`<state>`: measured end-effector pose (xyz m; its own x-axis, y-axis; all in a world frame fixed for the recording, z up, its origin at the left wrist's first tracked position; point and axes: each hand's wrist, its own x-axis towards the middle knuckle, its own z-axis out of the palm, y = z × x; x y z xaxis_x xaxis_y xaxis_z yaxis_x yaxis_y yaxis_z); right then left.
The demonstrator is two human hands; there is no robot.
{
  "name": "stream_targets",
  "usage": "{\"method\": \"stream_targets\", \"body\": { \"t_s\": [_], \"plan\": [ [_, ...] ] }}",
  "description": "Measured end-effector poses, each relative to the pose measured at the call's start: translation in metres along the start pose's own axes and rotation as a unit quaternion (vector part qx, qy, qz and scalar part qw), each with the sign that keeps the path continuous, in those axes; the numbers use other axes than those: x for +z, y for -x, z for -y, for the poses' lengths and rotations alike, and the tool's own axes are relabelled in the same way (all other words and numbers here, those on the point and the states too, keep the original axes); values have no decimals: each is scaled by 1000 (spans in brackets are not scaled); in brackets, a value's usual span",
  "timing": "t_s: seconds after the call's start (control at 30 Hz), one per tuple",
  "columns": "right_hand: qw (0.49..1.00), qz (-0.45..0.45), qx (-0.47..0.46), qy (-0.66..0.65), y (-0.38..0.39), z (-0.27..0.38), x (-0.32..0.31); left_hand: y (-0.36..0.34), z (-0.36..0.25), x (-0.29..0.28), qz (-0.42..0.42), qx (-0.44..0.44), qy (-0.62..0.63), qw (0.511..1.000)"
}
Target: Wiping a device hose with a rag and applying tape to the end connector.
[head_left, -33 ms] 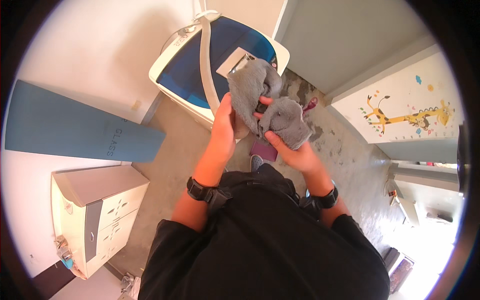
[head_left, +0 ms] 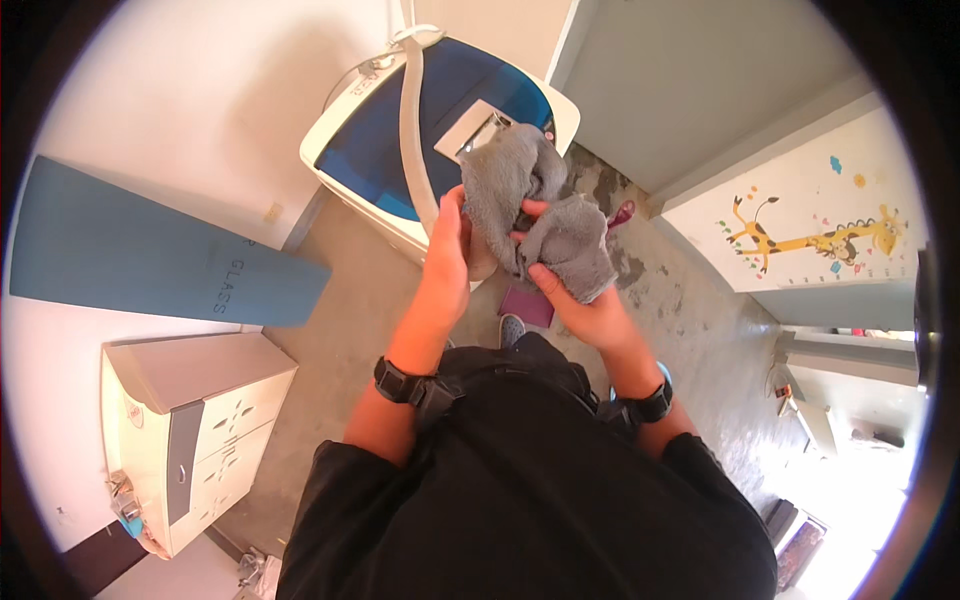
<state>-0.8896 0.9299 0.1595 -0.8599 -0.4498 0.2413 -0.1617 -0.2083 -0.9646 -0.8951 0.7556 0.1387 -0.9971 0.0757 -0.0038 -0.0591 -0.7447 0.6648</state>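
Observation:
My left hand (head_left: pixel 448 250) and my right hand (head_left: pixel 585 310) both grip a grey fluffy cloth (head_left: pixel 500 180), bunched in two folds between them. My left fingers curl behind it along the left side; my right thumb presses on the lower fold. Just beyond sits a white top-loading washing machine (head_left: pixel 313 155) with a blue translucent lid (head_left: pixel 365 135). A pale flat hose (head_left: pixel 410 110) runs across that lid, and the cloth partly hides a small pale panel (head_left: pixel 457 130) on it.
A purple mat (head_left: pixel 528 305) and my shoe (head_left: pixel 512 328) are on the concrete floor. A blue-grey board (head_left: pixel 150 240) and a cream cabinet (head_left: pixel 230 435) stand left. Right are a wall with giraffe stickers (head_left: pixel 810 243) and a bright opening (head_left: pixel 865 500). A maroon object (head_left: pixel 622 212) lies beyond the cloth.
The cloth and my hands have shifted very slightly, with the upper fold a little lower. Both hands keep their grip.

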Motion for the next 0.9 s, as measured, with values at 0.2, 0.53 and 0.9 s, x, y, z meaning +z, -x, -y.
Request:
{"method": "stream_targets", "body": {
  "t_s": [0.2,0.53,0.9],
  "plan": [
    [989,-11,119,91,33,-18,-36,0,8,-1,-75,150,-312,935],
    [972,-136,-40,190,-46,-20,2,5,19,-2,-84,250,-714,648],
    [896,-340,-7,-285,-69,-34,-10,5,-10,-7,-85,46,-258,961]
  ]
}}
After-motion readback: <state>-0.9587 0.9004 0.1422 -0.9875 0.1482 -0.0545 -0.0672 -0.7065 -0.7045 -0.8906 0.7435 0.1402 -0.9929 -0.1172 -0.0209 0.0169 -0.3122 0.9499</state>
